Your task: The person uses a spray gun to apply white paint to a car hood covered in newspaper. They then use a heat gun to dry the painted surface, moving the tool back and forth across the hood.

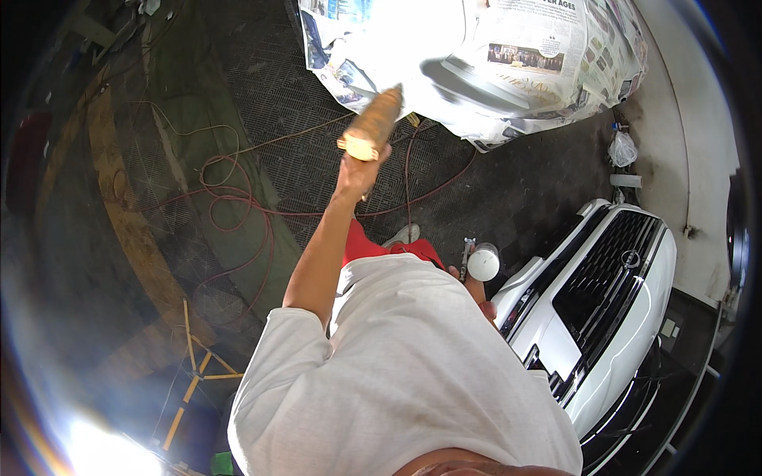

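My left hand (363, 173) is stretched out ahead, its fingers closed round a brown cylinder with a yellow end (373, 127). The cylinder points toward a newspaper-covered form (583, 63), where a patch is glaringly bright. A grey, blurred oblong shape (476, 86) shows amid that glare; I cannot make out what it is. Low at my right side, my right hand (475, 287) is closed on a spray gun with a round white cup (483, 262). Part of this hand is hidden behind the cup and my shirt.
A white car front bumper with a black grille (607, 270) stands close on my right. Red hose (254, 206) loops over the dark floor, left and ahead. A yellow-and-black stand (194, 377) is behind left, near a bright lamp (111, 448). A pale wall (675, 103) rises at right.
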A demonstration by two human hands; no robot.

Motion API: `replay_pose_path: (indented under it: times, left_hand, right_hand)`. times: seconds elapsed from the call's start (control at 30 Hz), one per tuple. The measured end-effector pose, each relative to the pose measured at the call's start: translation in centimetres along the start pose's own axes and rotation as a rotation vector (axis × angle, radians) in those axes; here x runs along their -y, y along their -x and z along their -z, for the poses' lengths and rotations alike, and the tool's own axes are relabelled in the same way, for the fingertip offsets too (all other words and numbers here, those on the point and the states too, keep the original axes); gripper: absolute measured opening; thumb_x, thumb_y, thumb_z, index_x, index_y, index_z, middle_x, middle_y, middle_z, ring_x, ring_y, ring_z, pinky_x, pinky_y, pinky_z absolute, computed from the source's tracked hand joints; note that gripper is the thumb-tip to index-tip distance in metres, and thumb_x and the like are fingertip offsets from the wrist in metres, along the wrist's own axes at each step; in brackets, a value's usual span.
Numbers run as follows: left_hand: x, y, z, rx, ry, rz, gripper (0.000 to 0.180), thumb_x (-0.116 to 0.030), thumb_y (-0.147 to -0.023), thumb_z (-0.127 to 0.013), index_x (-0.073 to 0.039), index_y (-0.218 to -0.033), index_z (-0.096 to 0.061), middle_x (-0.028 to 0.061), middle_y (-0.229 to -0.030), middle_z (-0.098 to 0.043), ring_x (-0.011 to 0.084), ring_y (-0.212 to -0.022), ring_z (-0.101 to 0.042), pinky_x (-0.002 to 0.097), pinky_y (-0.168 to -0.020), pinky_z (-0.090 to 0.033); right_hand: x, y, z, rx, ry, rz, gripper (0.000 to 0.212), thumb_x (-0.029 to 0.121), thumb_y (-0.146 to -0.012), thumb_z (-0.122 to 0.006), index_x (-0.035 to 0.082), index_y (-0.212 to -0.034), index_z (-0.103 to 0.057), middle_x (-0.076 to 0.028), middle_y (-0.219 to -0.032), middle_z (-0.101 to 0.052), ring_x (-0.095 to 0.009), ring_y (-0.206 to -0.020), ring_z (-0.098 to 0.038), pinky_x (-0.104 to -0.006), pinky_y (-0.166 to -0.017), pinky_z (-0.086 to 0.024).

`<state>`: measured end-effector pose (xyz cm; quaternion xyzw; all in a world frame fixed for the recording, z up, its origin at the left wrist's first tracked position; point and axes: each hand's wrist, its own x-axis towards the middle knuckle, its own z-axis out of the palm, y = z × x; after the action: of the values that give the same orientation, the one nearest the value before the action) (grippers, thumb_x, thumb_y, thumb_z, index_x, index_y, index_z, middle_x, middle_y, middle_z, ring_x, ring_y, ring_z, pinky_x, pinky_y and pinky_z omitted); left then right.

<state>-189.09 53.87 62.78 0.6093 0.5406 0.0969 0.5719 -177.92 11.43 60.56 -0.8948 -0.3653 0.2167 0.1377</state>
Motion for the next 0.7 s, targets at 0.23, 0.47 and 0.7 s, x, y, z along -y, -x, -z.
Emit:
replay_pose_path:
  times: [0.23, 0.47, 0.7]
  left_hand:
    - [1.2, -2.8, 0.4, -0.155, 0.547, -0.102, 0.051, -0.031, -0.09, -0.081, 0.002, -0.123, -0.062, 0.0071, -0.097, -0.067, 0.0158, -0.086, -0.063, 0.032, -0.077, -0.054]
    - [-1.4, 2.2, -1.4, 0.27, 0.106, -0.435, 0.075, -0.05, -0.089, -0.077, 0.001, -0.139, -0.053, 0.0224, -0.139, -0.059, 0.0335, -0.129, -0.059, 0.0406, -0.114, -0.046]
    - [-5.5, 4.1, 1.1, 0.392, 0.14, -0.393, 0.067, -0.046, -0.092, -0.075, -0.005, -0.14, -0.056, 0.0196, -0.133, -0.065, 0.0336, -0.128, -0.06, 0.0453, -0.113, -0.046]
  right_hand:
    - [-4.2, 1.9, -1.4, -0.028, 0.052, 0.025, 0.093, 0.047, -0.096, -0.07, -0.003, -0.16, -0.024, -0.033, -0.155, -0.041, -0.046, -0.144, -0.041, -0.0466, -0.115, -0.039]
    - [-6.3, 0.6, -3.1, 0.02, 0.01, -0.018, 0.092, 0.048, -0.097, -0.069, -0.004, -0.159, -0.026, -0.034, -0.153, -0.044, -0.049, -0.142, -0.042, -0.0478, -0.114, -0.041]
    - [-1.6, -0.7, -0.5, -0.066, 0.036, 0.009, 0.093, 0.046, -0.096, -0.07, -0.003, -0.16, -0.023, -0.033, -0.155, -0.042, -0.047, -0.143, -0.041, -0.0467, -0.115, -0.038]
